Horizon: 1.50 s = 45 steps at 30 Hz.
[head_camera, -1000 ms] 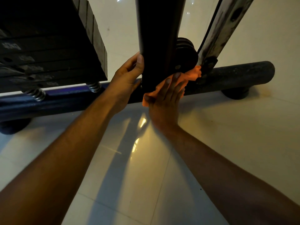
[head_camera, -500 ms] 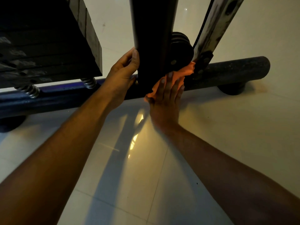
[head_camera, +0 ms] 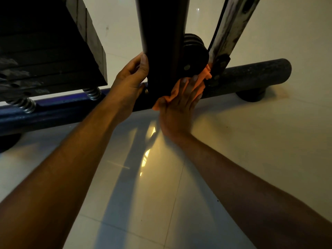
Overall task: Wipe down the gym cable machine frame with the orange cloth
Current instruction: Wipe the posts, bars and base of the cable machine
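Observation:
The cable machine's dark upright post (head_camera: 161,42) rises from a horizontal base tube (head_camera: 251,76) on the floor. My left hand (head_camera: 131,81) grips the post's left edge just above the base, thumb on the front face. With straight fingers, my right hand (head_camera: 179,106) presses the orange cloth (head_camera: 204,76) against the foot of the post. The cloth bunches up toward a black pulley (head_camera: 195,56), and most of it lies hidden under my fingers.
A black weight stack (head_camera: 50,51) on springs (head_camera: 93,93) hangs over the base tube at left. A worn silver bar (head_camera: 231,27) slants up at right. Round rubber feet (head_camera: 251,95) hold the tube above the glossy tiled floor (head_camera: 233,150).
My right hand with the cloth has slid slightly up and right along the post's foot. The left hand keeps its hold on the post. My view has shifted a little.

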Tool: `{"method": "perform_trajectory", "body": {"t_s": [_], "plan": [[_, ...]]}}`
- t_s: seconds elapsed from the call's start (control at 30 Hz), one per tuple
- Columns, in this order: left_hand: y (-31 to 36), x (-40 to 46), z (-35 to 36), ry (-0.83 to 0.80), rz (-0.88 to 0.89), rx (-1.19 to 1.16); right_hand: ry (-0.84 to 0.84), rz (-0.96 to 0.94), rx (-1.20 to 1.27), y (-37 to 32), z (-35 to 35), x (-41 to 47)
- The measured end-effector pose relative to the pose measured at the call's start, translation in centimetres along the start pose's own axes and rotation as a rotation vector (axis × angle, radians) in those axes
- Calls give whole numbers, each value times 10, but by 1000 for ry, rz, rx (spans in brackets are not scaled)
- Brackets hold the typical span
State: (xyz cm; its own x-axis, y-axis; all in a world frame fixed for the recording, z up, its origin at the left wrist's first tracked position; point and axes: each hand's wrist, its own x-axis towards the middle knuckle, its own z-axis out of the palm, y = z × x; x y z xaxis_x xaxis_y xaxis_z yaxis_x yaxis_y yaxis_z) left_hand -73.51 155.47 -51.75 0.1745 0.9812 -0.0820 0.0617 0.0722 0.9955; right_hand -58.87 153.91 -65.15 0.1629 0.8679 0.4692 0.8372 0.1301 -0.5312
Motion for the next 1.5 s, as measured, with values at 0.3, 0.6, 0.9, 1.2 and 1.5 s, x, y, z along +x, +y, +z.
{"method": "perform_trajectory", "body": {"t_s": [0.3, 0.6, 0.9, 1.2, 1.5], "plan": [[-16, -1, -7, -2, -19, 23, -115, -192, -85, 38, -22, 1], [-6, -7, -14, -30, -99, -16, -134, -185, 333, 6, -80, -16], [-1, -10, -20, -100, -129, 4, 46, -296, -74, -9, -30, 18], [0, -4, -11, -5, -126, 56, 132, -185, -103, -18, -19, 18], [-10, -2, -4, -9, -32, 58, -60, -275, -94, 19, 1, -6]]}}
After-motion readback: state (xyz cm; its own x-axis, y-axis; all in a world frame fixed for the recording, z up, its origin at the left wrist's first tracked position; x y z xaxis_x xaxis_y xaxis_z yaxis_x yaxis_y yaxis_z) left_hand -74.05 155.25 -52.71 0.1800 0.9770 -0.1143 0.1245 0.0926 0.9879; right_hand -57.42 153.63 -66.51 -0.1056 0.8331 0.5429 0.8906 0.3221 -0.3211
